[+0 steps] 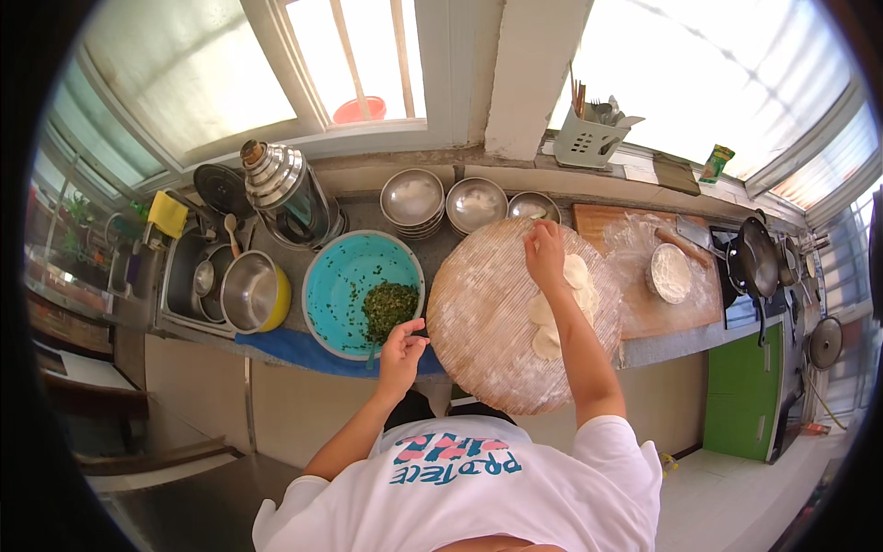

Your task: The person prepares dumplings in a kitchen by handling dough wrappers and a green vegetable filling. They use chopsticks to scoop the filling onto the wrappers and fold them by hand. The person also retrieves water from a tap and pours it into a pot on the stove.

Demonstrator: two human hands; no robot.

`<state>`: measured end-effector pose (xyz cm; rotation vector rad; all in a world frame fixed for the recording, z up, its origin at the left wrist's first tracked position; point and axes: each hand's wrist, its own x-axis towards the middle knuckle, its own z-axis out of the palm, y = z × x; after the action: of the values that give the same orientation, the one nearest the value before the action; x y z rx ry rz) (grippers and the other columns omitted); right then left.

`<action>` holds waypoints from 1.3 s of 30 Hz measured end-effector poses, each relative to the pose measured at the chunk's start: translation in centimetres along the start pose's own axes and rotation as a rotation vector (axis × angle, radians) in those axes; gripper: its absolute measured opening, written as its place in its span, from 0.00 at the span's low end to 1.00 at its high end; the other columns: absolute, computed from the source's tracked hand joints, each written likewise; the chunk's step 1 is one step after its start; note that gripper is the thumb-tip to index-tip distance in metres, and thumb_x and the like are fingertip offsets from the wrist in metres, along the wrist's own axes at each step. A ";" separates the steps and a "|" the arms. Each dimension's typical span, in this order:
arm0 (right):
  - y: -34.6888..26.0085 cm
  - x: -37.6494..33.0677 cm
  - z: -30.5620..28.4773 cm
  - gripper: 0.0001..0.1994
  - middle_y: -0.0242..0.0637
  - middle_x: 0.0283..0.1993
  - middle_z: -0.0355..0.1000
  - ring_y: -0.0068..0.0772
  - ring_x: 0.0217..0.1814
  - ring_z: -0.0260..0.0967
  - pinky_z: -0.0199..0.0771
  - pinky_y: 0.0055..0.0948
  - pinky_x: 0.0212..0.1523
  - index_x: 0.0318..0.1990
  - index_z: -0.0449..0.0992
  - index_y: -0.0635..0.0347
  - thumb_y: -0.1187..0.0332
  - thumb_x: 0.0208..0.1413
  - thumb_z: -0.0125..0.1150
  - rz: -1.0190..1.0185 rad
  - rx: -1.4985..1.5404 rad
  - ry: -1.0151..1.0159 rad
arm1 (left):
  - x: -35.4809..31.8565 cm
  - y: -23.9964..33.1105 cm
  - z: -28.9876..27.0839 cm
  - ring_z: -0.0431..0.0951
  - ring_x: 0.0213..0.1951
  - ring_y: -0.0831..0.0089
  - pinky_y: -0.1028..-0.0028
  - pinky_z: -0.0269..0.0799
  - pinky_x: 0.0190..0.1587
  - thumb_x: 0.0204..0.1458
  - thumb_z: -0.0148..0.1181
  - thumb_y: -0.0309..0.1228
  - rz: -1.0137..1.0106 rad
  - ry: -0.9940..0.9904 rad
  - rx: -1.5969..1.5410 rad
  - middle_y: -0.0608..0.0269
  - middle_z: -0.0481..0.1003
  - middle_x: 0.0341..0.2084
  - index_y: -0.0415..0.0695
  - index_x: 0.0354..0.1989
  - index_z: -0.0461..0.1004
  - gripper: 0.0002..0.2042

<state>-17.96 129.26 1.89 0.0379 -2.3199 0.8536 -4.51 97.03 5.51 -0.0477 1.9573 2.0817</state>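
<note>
A round, flour-dusted wooden board (487, 313) juts over the counter's front edge. Several pale, flat dough rounds (549, 336) lie overlapping on its right side. My right hand (544, 253) is over the board's far part, its fingers bent together and pointing down; whatever they hold is hidden. Beside the board's left edge is my left hand (402, 354), thumb and forefinger apart, with nothing seen between them. Left of it stands a turquoise basin (336, 276) with chopped green filling (390, 308) heaped at its right side. A teal handle (372, 357) sticks out over the basin's near rim.
Stacked metal bowls (412, 198) stand behind the board. At right, a cutting board (635, 308) carries a bowl of flour (670, 276) and a rolling pin (682, 247); a wok (754, 258) lies beyond. Leftward are a thermos flask (290, 189), a yellow-sided bowl (258, 293) and a sink (175, 285).
</note>
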 end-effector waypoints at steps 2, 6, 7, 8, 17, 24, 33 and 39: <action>-2.0 0.3 -0.1 0.08 0.41 0.38 0.71 0.49 0.44 0.65 0.65 0.40 0.46 0.35 0.72 0.62 0.77 0.45 0.63 0.057 0.038 0.032 | 1.4 0.8 0.3 0.73 0.47 0.74 0.74 0.68 0.51 0.56 0.51 0.21 -0.032 -0.073 -0.014 0.59 0.68 0.52 0.37 0.57 0.65 0.19; -3.8 2.4 -1.9 0.10 0.40 0.32 0.71 0.45 0.42 0.69 0.68 0.39 0.43 0.40 0.71 0.61 0.78 0.48 0.61 0.158 0.134 -0.019 | 5.1 2.0 3.0 0.73 0.49 0.70 0.72 0.66 0.54 0.57 0.51 0.22 -0.051 -0.301 -0.100 0.55 0.68 0.54 0.39 0.65 0.54 0.26; -3.0 3.0 -2.4 0.07 0.38 0.29 0.71 0.40 0.37 0.68 0.68 0.34 0.41 0.38 0.72 0.59 0.76 0.50 0.60 0.170 0.113 0.054 | 5.9 3.4 4.5 0.73 0.49 0.69 0.71 0.65 0.54 0.58 0.50 0.23 -0.085 -0.368 -0.115 0.53 0.69 0.53 0.40 0.68 0.46 0.30; -2.9 3.8 -2.8 0.07 0.37 0.28 0.70 0.37 0.35 0.68 0.68 0.32 0.39 0.38 0.73 0.60 0.77 0.50 0.59 0.257 0.182 0.061 | 6.7 4.0 5.6 0.73 0.49 0.69 0.71 0.65 0.54 0.58 0.49 0.24 -0.085 -0.406 -0.114 0.53 0.70 0.52 0.39 0.69 0.46 0.30; 0.7 17.4 -5.3 0.12 0.38 0.37 0.65 0.28 0.27 0.64 0.67 0.26 0.31 0.43 0.71 0.62 0.81 0.49 0.56 0.074 0.196 0.369 | 10.6 6.9 12.6 0.73 0.50 0.69 0.72 0.66 0.53 0.58 0.50 0.24 -0.080 -0.525 -0.071 0.52 0.73 0.49 0.38 0.68 0.47 0.30; 2.2 25.5 -4.2 0.11 0.41 0.38 0.69 0.35 0.26 0.68 0.69 0.33 0.33 0.40 0.74 0.63 0.73 0.49 0.65 0.196 0.032 0.422 | 10.3 6.5 13.2 0.72 0.50 0.70 0.72 0.66 0.55 0.57 0.51 0.20 -0.141 -0.479 -0.113 0.53 0.72 0.49 0.37 0.66 0.52 0.27; -0.9 26.7 -7.9 0.02 0.38 0.31 0.70 0.30 0.28 0.66 0.68 0.29 0.29 0.32 0.75 0.62 0.77 0.51 0.60 -0.080 0.099 0.570 | 10.5 5.6 12.1 0.73 0.48 0.71 0.74 0.67 0.53 0.59 0.50 0.23 -0.091 -0.461 -0.136 0.54 0.73 0.48 0.38 0.63 0.58 0.22; -11.1 16.8 -14.4 0.07 0.34 0.30 0.68 0.34 0.30 0.66 0.66 0.31 0.30 0.32 0.75 0.58 0.76 0.43 0.62 -0.608 0.158 0.326 | 10.4 8.8 12.5 0.74 0.45 0.73 0.74 0.69 0.49 0.62 0.47 0.35 -0.193 -0.555 -0.369 0.57 0.74 0.46 0.39 0.60 0.62 0.20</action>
<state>-20.21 132.15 26.37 0.5951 -1.7766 0.6616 -14.33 110.83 12.83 0.2315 1.1916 2.0191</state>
